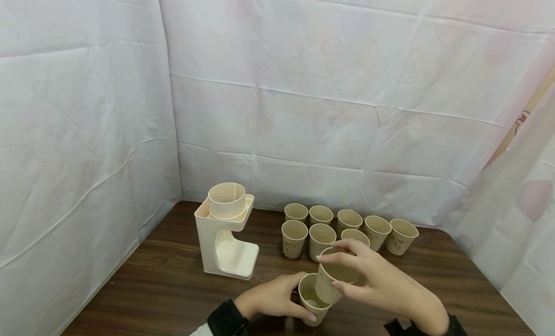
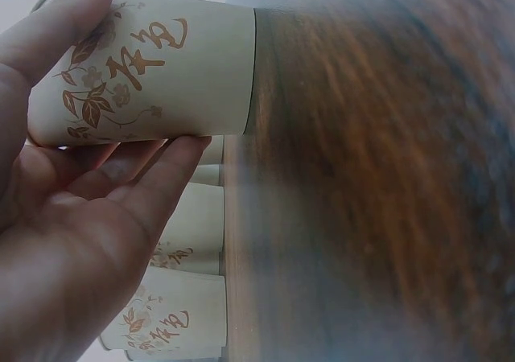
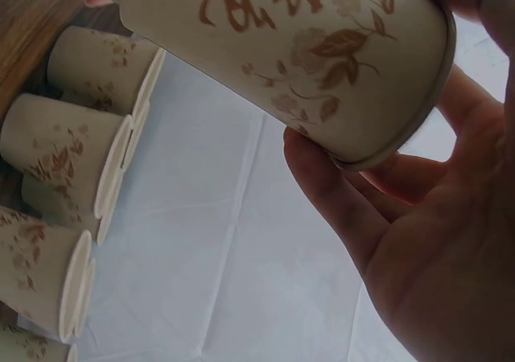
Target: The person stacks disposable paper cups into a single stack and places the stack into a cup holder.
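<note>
My left hand [image 1: 273, 297] holds a beige paper cup [image 1: 319, 317] upright on the wooden table, thumb on one side and fingers on the other. In the left wrist view this cup [image 2: 201, 72] shows a brown floral print and brown lettering. Above it, my right hand [image 1: 366, 273] grips a second paper cup [image 1: 324, 284] of the same kind near its rim. That cup is tilted, its base at the mouth of the lower cup. In the right wrist view, the printed wall of the raised cup [image 3: 346, 64] fills the upper part, fingers around its rim end.
Behind the hands, several matching paper cups [image 1: 293, 244] stand in two rows. A cream plastic stand [image 1: 209, 251] with a round holder [image 1: 227, 208] on top is to the left on the dark wooden table [image 1: 151, 288]. White cloth [image 1: 277, 124] hangs behind and at both sides.
</note>
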`<action>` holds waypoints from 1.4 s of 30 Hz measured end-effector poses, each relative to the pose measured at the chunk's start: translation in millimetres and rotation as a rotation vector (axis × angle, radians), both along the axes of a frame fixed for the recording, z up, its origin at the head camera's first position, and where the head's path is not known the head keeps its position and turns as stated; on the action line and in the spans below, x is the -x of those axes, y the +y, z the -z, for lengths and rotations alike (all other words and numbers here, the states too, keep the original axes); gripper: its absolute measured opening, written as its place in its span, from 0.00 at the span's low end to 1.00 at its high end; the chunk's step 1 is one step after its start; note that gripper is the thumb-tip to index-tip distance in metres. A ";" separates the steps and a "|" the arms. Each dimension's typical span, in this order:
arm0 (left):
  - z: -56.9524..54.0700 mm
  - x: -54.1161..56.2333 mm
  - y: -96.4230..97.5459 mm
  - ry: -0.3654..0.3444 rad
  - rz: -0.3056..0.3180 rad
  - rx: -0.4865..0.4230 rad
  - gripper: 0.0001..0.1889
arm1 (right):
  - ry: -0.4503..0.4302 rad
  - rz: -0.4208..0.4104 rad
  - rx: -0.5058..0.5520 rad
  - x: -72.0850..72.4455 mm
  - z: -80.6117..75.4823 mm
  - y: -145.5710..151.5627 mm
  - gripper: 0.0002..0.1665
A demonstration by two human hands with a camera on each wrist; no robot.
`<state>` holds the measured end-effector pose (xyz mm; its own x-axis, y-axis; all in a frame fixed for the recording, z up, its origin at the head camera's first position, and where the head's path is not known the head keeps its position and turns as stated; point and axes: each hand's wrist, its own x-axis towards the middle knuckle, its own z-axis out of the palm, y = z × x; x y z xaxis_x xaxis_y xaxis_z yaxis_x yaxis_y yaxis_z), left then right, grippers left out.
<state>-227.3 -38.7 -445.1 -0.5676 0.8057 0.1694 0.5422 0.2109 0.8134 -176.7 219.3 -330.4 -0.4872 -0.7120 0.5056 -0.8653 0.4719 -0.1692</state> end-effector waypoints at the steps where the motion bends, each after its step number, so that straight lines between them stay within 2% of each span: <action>1: 0.0 0.2 0.0 0.003 0.001 0.000 0.33 | -0.013 -0.003 0.010 0.3 1.4 -0.9 0.31; 6: -0.5 0.1 -0.7 -0.003 0.012 -0.004 0.33 | -0.073 -0.016 0.053 0.8 5.8 -3.5 0.31; 13: -2.2 -1.7 -1.3 -0.020 0.007 0.001 0.33 | -0.039 -0.029 0.045 3.3 5.4 -5.8 0.30; 22: -1.7 -1.2 -1.2 -0.004 0.008 0.012 0.32 | -0.086 -0.038 0.055 3.9 7.3 -12.2 0.28; 29: 0.3 0.0 -1.9 -0.023 0.017 0.013 0.32 | -0.112 -0.048 0.049 4.8 10.8 -19.1 0.25; 37: 1.0 1.4 -1.5 -0.005 0.040 0.007 0.37 | -0.252 -0.073 0.056 7.5 22.7 -22.3 0.22; 42: -0.1 0.5 -2.8 -0.002 0.036 0.008 0.36 | -0.220 -0.063 0.022 11.0 33.6 -23.3 0.21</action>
